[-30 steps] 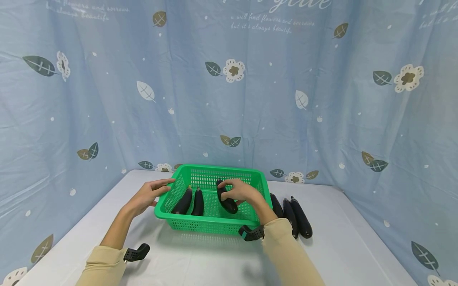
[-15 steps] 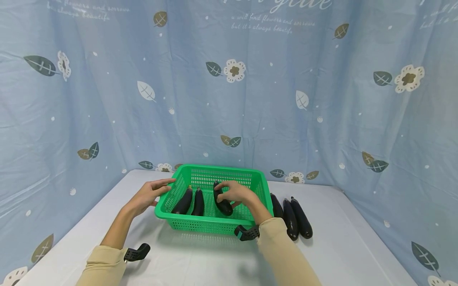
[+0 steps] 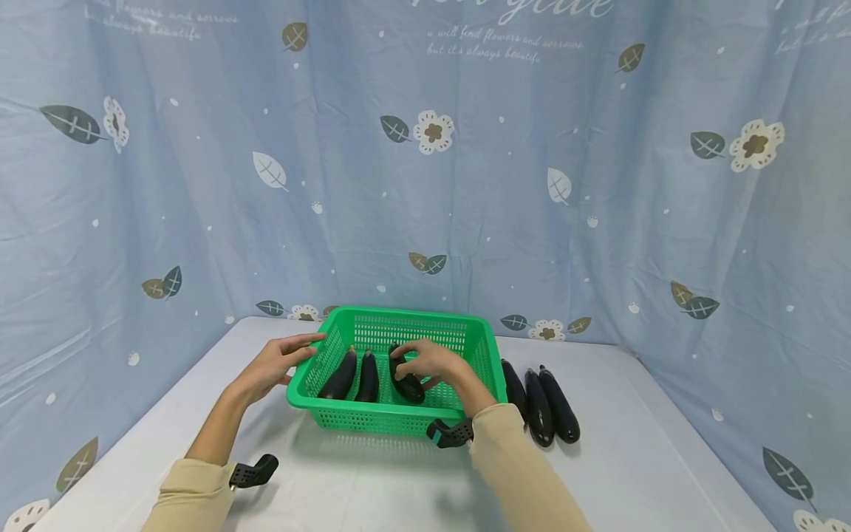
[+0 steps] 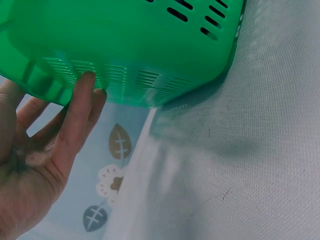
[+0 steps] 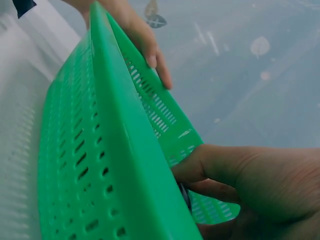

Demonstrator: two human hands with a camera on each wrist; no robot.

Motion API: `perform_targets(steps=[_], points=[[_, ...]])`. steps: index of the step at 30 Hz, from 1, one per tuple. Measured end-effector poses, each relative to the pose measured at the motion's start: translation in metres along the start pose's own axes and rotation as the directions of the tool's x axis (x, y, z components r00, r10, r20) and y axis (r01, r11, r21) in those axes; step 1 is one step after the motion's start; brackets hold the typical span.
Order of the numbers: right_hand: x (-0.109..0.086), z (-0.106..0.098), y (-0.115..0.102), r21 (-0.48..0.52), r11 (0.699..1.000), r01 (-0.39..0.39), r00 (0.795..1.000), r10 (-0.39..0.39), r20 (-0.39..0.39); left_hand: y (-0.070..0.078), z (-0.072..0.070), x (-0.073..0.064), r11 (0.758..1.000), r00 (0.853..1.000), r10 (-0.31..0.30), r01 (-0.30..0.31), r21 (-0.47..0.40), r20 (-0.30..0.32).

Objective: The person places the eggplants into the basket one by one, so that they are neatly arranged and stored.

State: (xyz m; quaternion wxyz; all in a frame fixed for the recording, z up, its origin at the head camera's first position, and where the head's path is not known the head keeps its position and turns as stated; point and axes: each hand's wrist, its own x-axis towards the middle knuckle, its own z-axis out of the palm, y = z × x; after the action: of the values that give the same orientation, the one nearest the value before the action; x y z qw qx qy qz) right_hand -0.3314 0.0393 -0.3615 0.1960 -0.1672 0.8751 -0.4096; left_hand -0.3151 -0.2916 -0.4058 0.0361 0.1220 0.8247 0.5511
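Observation:
In the head view a green plastic basket (image 3: 368, 414) stands on the white table. My right hand (image 3: 432, 362) reaches into it and grips a dark eggplant (image 3: 408, 386), thumb and fingers around its upper part. Two more eggplants lie inside, the left one (image 3: 340, 375) and the middle one (image 3: 368, 377). At the basket's left side, my left hand (image 3: 269, 363) touches the rim with fairly straight fingers. The left wrist view shows some of its fingers (image 4: 80, 110) along the outer wall. In the right wrist view the front wall hides most of the held eggplant.
Three eggplants (image 3: 560, 406) lie side by side on the white table (image 3: 638, 443), right of the basket. A blue curtain (image 3: 346, 207) with leaf and flower prints hangs behind and around the table. A black device (image 3: 255, 471) sits on the left wrist.
My right hand has moved left and slightly down inside the basket with the eggplant, closer to the two other eggplants. My left hand has stayed at the rim.

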Motion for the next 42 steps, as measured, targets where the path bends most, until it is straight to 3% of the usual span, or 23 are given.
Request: perform_targets(steps=[23,42], points=[[0.006,0.02,-0.009,-0.017,1.0,-0.004,0.997,0.005,0.081,-0.001,0.0,0.0,1.0,1.0,0.001,-0.001,-0.007,0.002],[0.006,0.03,-0.019,-0.026,1.0,0.002,0.996,0.001,0.091,-0.001,0.0,0.001,1.0,1.0,-0.002,0.002,-0.002,0.0]])
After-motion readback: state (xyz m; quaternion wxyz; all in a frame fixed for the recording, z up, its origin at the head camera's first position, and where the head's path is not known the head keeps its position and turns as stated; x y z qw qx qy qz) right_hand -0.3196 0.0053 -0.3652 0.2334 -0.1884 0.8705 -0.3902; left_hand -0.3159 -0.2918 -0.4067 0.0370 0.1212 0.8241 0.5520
